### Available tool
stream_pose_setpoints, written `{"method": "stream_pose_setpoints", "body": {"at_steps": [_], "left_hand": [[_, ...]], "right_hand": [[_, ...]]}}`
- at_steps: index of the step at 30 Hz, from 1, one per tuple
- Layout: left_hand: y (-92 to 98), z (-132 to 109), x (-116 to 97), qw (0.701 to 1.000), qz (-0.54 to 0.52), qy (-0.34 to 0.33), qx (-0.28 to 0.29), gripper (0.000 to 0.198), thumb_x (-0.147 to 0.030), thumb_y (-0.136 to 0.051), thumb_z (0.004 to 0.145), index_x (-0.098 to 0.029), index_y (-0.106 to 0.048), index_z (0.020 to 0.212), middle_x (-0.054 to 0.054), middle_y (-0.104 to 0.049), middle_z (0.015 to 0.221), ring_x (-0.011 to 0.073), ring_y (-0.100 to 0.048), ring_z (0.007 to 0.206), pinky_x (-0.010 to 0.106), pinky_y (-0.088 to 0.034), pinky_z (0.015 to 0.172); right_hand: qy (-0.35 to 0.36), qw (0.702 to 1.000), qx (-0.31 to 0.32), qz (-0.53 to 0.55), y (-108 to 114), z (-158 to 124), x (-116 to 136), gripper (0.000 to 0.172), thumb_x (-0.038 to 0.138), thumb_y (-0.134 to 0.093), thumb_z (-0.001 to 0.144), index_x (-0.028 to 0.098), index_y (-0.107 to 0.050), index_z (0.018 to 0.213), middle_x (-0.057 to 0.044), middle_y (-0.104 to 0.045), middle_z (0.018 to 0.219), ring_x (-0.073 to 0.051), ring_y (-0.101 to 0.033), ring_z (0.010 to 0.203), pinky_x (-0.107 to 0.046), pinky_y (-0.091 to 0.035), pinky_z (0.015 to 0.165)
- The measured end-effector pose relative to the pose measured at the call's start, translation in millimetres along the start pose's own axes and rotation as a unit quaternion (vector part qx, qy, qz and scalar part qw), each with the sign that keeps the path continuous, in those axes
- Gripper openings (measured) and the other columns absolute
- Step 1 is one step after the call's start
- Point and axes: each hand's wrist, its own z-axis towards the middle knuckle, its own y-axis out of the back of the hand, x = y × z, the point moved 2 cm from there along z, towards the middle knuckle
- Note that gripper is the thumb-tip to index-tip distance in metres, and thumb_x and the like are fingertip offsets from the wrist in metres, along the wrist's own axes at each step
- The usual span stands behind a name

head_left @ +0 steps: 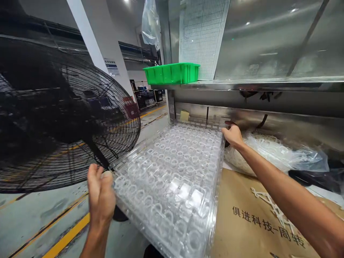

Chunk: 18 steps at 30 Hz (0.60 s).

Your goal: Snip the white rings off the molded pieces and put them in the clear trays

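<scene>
Between my two hands, one clear tray [166, 168] is lying aslant, carrying rows of translucent rings [174, 162], too many for me to count surely. My right hand [233, 136] is pinching its far right corner; my left hand [102, 195] is curling at the left corner, and I cannot tell whether it is gripping. One piece of brown cardboard [232, 193] is lying to the right, one plastic bag [303, 159] beyond it. One green bin [172, 74] is sitting on the shelf [258, 85]; one black fan [72, 122] is standing left.
</scene>
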Motion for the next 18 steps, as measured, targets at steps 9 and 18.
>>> {"method": "stream_pose_setpoints", "body": {"at_steps": [9,18], "left_hand": [[-11.2,-1,-1,0.998,-0.066,0.021,-0.008,0.054,-0.051,-0.058,0.093,-0.022,-0.055,0.138,0.010,-0.061,0.137,0.0288,-0.052,0.132,0.049,-0.036,0.117],[-2.6,3,7,0.997,-0.055,0.056,0.025,0.045,-0.052,-0.062,0.087,-0.019,-0.068,0.116,0.007,-0.069,0.115,0.0279,-0.062,0.110,0.044,-0.045,0.105]], "right_hand": [[-0.008,0.998,0.059,-0.015,-2,-8,10,0.033,0.034,-0.063,0.098,0.016,-0.061,0.126,-0.009,-0.064,0.123,-0.023,-0.066,0.103,-0.043,-0.058,0.086],[-0.017,0.997,0.063,-0.030,-6,-23,12,0.032,0.034,-0.063,0.098,0.017,-0.061,0.126,-0.010,-0.063,0.127,-0.024,-0.065,0.107,-0.045,-0.057,0.090]]}}
